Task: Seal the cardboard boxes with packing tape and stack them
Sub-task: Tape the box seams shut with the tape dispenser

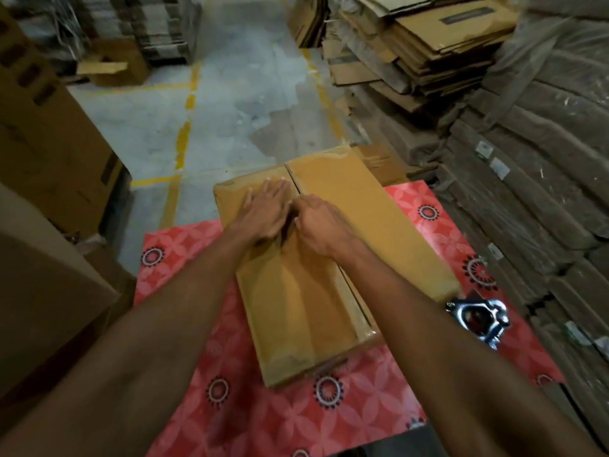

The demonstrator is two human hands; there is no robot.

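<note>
A long brown cardboard box lies on a red patterned table, its two top flaps meeting along a centre seam. Clear tape shines at the near end and far end of the seam. My left hand rests flat on the left flap, fingers spread, beside the seam. My right hand presses on the seam just to its right, fingers curled down; the two hands touch. A metal tape dispenser with a dark roll lies on the table right of the box.
Tall stacks of flattened cardboard fill the right side. Large upright boxes stand at the left. A concrete aisle with yellow lines runs ahead, with an open box at its far left.
</note>
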